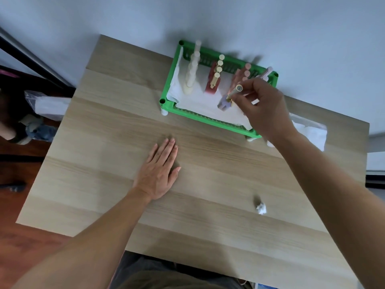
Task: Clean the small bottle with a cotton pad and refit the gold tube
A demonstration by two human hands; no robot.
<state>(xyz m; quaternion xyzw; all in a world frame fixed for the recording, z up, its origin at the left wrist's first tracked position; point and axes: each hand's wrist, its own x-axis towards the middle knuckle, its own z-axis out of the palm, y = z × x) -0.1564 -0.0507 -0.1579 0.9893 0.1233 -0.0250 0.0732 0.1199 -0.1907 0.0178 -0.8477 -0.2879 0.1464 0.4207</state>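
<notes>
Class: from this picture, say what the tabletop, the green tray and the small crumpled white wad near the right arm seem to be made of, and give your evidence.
Pale wooden tabletop: wood or wood-look laminate, matt; grain lines run in broad bands.
Green slotted tray: likely moulded plastic; uniform bright colour, slight sheen, regular slots.
Small crumpled white wad: probably cotton or tissue; soft, fuzzy, irregular outline.

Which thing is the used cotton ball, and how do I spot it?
Find the wooden table and look at its near right part, away from the green tray. The cotton ball lies there alone, small, white and crumpled, unlike the upright bottles in the tray.
</notes>
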